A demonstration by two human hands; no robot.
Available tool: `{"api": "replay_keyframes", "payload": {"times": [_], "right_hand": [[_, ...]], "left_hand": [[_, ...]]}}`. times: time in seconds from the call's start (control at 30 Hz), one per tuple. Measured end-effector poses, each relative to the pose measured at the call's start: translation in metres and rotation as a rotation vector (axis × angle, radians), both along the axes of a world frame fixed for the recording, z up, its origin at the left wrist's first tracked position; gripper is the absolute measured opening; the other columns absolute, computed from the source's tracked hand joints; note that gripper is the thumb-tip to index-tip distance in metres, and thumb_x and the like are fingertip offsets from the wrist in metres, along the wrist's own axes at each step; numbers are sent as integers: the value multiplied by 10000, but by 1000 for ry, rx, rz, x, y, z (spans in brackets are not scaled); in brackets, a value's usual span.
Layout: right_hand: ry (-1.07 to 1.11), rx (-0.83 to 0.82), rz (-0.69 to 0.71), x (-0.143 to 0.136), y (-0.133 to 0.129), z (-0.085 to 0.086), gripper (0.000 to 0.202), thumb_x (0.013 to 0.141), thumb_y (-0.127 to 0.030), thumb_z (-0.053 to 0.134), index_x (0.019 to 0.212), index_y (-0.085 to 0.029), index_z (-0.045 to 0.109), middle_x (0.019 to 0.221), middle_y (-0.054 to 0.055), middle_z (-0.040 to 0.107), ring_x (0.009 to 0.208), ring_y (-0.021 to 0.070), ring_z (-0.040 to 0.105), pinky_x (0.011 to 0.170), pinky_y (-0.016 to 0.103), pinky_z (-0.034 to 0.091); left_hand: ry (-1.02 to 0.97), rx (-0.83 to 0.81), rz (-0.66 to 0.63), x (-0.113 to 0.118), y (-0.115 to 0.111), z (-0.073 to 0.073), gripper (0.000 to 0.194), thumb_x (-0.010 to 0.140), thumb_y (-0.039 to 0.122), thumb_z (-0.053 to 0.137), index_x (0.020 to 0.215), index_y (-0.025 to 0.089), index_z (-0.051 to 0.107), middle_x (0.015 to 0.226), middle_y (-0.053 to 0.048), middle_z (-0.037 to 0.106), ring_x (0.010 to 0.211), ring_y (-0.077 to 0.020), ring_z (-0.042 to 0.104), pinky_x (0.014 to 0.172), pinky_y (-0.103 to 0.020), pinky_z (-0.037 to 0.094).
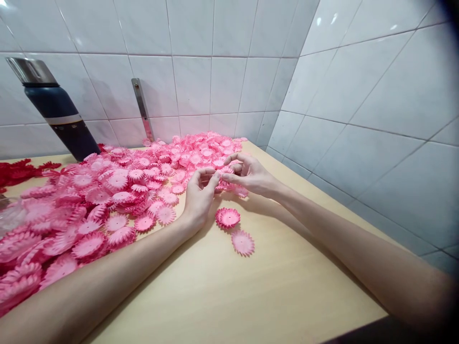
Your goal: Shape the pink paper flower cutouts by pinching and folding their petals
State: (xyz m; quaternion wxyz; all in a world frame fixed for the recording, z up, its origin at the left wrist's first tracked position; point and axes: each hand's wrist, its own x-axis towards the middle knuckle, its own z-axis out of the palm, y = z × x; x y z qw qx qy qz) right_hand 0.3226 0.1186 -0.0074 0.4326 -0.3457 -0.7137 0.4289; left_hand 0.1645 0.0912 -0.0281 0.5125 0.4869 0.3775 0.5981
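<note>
My left hand and my right hand meet over the table, thumbs and fingertips pinched on a pink fabric flower piece between them. Fingers cover most of it, so I cannot tell whether it is one layer or several. Just below the hands lies a small stack of darker pink flower pieces. A single paler flower piece rests flat beside that stack, nearer to me. Behind and left of my hands spreads a large heap of pink flower pieces, round with fringed edges and a small centre hole.
A dark blue bottle with a steel cap stands at the back left. Red pieces lie at the left edge. A metal strip leans on the tiled wall. The pale wooden table ends at the right, near another tiled wall.
</note>
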Motion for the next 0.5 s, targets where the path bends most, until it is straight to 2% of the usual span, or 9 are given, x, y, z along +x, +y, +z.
{"api": "replay_keyframes", "payload": {"times": [0.17, 0.33, 0.5], "right_hand": [[47, -51, 82, -4, -2, -3, 324, 801, -405, 698, 968, -226, 486, 577, -85, 501, 445, 73, 463, 456, 214, 411], [58, -87, 83, -6, -6, -2, 316, 814, -417, 681, 948, -215, 477, 546, -93, 501, 386, 55, 415, 423, 202, 388], [60, -108, 82, -8, -7, -3, 334, 821, -443, 663, 954, -212, 463, 519, -99, 503, 349, 48, 392, 391, 188, 365]], "left_hand": [[-22, -3, -52, 1, 1, -1, 228, 785, 312, 669, 933, 155, 594, 913, -60, 641, 809, -147, 624, 670, -255, 519], [-32, -8, -120, 0, 1, -2, 212, 803, 306, 649, 948, 158, 602, 856, -56, 658, 735, -134, 625, 662, -263, 523], [-16, 1, -131, -1, -2, 0, 244, 786, 298, 673, 977, 160, 608, 923, -74, 672, 794, -157, 643, 686, -277, 530]]}}
